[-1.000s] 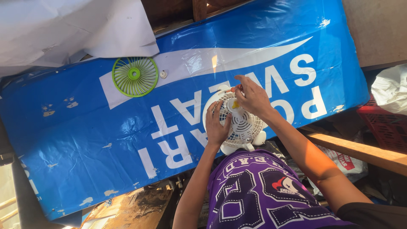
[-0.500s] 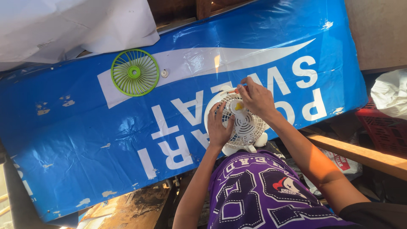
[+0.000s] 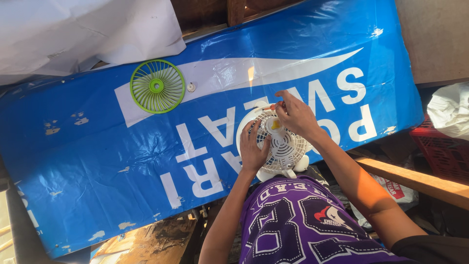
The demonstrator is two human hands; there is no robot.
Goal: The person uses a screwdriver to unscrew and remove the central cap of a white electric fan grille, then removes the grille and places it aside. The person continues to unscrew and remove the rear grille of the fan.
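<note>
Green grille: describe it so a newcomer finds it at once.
Start at the blue banner covering the table. On its upper left part, across from both hands, the green grille lies flat beside a small white knob. It is the only lime-green round piece; the white fan under the hands is bigger.

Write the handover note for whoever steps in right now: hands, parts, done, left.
Left hand: flat against the white fan, steadying its grille; grip not closed around it.
Right hand: fingertips pinched at the fan's top edge, on something small I cannot make out.
The fan lies at the near edge of the blue banner.
Done: green fan grille is off, lying apart on the banner, a small white cap beside it.
Left: white fan not put back together.
</note>
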